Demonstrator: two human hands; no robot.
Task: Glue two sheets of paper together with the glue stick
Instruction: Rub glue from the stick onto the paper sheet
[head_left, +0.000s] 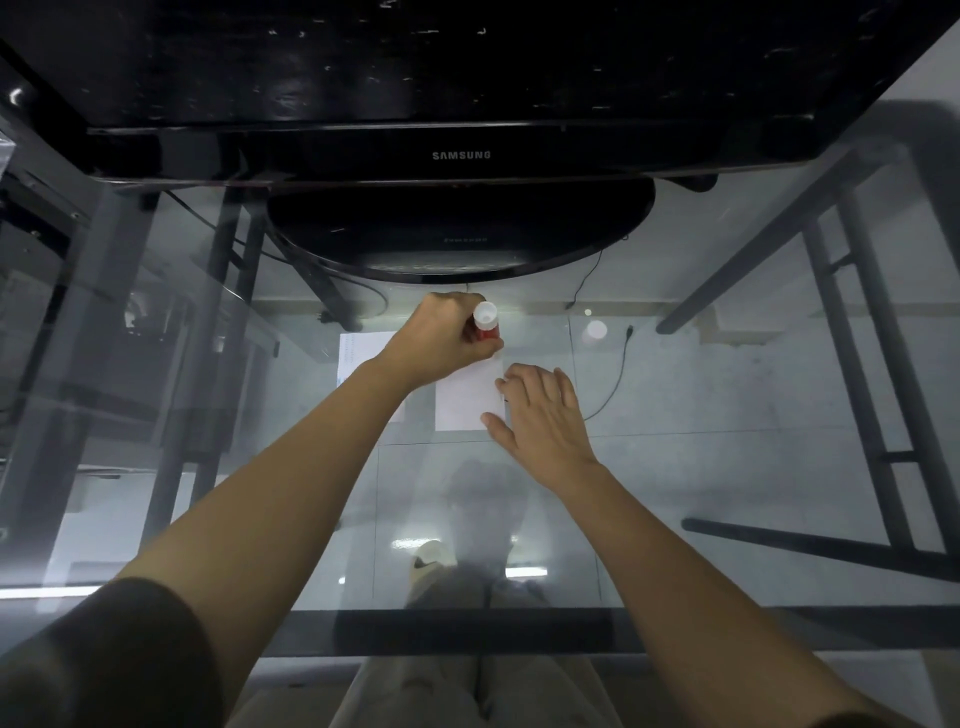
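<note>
Holding the red glue stick (487, 325) tight in its fingers, the left hand (441, 340) has the stick standing up, its bottom end on the far edge of a white sheet of paper (465, 400). That sheet lies flat on the glass table (727, 415). The right hand (543, 410) lies flat and open, fingers spread, pressing on the right side of this sheet. A second sheet of paper (358, 353) lies just to the left, partly hidden under the left arm. A black monitor (457, 156) stands at the back of the table
</note>
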